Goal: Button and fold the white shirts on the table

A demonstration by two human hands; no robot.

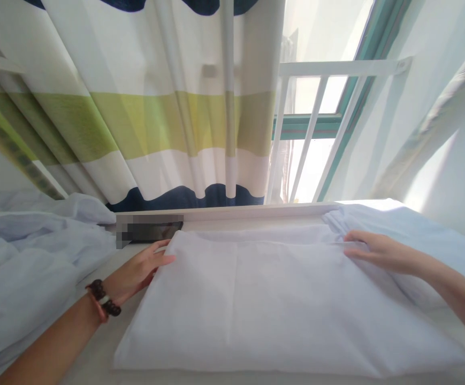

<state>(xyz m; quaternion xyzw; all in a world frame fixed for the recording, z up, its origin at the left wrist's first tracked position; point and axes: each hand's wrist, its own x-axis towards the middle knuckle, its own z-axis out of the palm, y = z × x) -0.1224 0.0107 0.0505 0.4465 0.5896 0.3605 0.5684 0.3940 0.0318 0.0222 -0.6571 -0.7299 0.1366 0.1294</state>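
A folded white sheet [256, 299] lies flat in front of me, with a faint crease running down its left half. My left hand [144, 270], wearing a dark beaded bracelet, is at its far left corner. The thumb rests on top and the fingers curl behind the edge, closed on the cloth. At the far right corner, my right hand [366, 248] pinches the upper layer between thumb and fingers. Along the far side, the top layer's edge lies slightly short of the layer beneath.
Rumpled white bedding [35, 256] lies on the left, and more pale cloth [417, 235] on the right. A dark flat device [155, 231], partly blurred out, sits beyond my left hand. A white railing [340, 68] and a striped curtain [155, 123] stand behind.
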